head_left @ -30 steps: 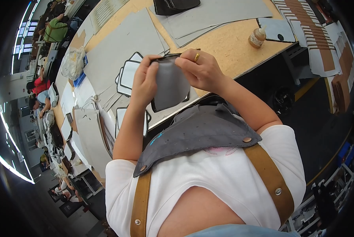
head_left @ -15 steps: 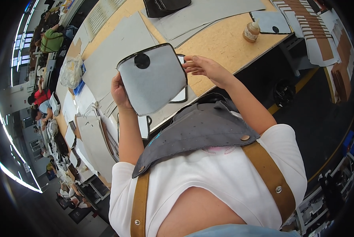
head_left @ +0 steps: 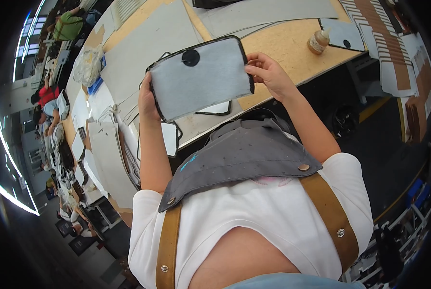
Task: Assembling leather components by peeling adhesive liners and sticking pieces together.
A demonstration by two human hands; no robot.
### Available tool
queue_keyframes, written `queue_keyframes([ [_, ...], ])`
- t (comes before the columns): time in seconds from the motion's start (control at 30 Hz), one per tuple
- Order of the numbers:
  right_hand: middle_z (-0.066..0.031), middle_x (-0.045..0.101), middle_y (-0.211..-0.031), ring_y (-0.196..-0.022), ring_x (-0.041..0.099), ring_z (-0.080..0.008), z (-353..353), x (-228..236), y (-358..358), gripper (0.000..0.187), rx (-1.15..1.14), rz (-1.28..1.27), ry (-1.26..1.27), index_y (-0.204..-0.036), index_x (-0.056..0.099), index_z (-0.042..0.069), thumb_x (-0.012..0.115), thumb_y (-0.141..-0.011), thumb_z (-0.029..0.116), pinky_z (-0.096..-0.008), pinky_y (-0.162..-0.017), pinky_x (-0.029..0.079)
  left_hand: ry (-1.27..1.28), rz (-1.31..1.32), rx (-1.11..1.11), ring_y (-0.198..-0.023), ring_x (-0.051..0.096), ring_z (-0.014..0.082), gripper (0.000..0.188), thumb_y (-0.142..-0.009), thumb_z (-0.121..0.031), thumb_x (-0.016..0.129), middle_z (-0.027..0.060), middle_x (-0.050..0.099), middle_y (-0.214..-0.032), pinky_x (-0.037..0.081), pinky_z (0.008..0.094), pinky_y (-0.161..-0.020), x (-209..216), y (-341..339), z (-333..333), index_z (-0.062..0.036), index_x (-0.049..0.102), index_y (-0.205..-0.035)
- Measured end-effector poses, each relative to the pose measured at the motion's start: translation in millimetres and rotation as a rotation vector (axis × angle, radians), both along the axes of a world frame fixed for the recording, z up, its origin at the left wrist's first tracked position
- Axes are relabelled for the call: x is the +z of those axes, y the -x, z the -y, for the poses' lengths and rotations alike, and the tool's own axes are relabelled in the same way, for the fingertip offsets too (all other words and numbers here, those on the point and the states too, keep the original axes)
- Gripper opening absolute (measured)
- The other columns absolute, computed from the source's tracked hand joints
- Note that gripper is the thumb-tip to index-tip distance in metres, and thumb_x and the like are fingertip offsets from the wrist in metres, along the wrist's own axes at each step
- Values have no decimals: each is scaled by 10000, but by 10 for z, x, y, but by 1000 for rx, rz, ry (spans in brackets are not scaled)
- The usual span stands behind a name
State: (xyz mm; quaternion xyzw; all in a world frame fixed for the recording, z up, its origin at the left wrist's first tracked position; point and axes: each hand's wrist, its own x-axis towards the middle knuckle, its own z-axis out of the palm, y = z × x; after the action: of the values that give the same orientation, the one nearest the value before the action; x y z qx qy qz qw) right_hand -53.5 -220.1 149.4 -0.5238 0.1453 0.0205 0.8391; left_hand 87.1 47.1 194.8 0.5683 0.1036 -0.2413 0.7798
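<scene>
Raised above the table is a flat pale grey panel (head_left: pixel 201 84) with black edging and a black round spot near its far edge. My left hand (head_left: pixel 149 98) is closed on the panel's left side, thumb at the rim. At the right side, my right hand (head_left: pixel 268 74) pinches the black edge between thumb and fingers. Beneath the panel lies a similar black-edged piece (head_left: pixel 218 109), mostly covered. Another black-edged piece (head_left: pixel 169 137) rests on the table beside my left forearm.
Large grey sheets (head_left: pixel 143 43) spread over the wooden table (head_left: pixel 278 45). A bottle of brownish liquid (head_left: pixel 318 42) stands near the right edge, beside another pale panel (head_left: pixel 343 34). A clear plastic bag (head_left: pixel 87 67) sits at the left. Stacked sheets (head_left: pixel 107 159) lie near my left arm.
My right hand has closed on the panel's right edge; before, its fingers were spread beside it. The panel has turned and tilted, and looks wider and shorter.
</scene>
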Motion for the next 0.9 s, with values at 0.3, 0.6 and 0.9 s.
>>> queue_keyframes([
  [0.3, -193, 490, -1206, -1092, 506, -287, -57, -256, 160, 480, -83, 128, 799, -1242, 404, 13, 583, -841, 208, -386, -904, 405, -122, 311, -367, -741, 518, 43, 215, -934, -225, 498, -30, 576, -799, 428, 192, -679, 147, 147, 174, -33, 586, -973],
  [0.6, -80, 642, -878, -826, 587, -165, -300, 270, -90, 225, 21, 389, 522, -994, 618, 8, 509, -899, 181, -276, -743, 452, -531, 695, -801, -710, 474, 76, 229, -920, -213, 505, 5, 549, -744, 401, 220, -650, 339, 341, 594, 3, 572, -960],
  [0.9, -3, 557, -726, -616, 475, -72, -313, 315, -8, 152, -66, 399, 698, -889, 580, -11, 553, -874, 138, -218, -545, 393, -466, 688, -725, -743, 483, 68, 246, -925, -224, 502, -1, 552, -779, 405, 217, -673, 339, 362, 683, 6, 569, -980],
])
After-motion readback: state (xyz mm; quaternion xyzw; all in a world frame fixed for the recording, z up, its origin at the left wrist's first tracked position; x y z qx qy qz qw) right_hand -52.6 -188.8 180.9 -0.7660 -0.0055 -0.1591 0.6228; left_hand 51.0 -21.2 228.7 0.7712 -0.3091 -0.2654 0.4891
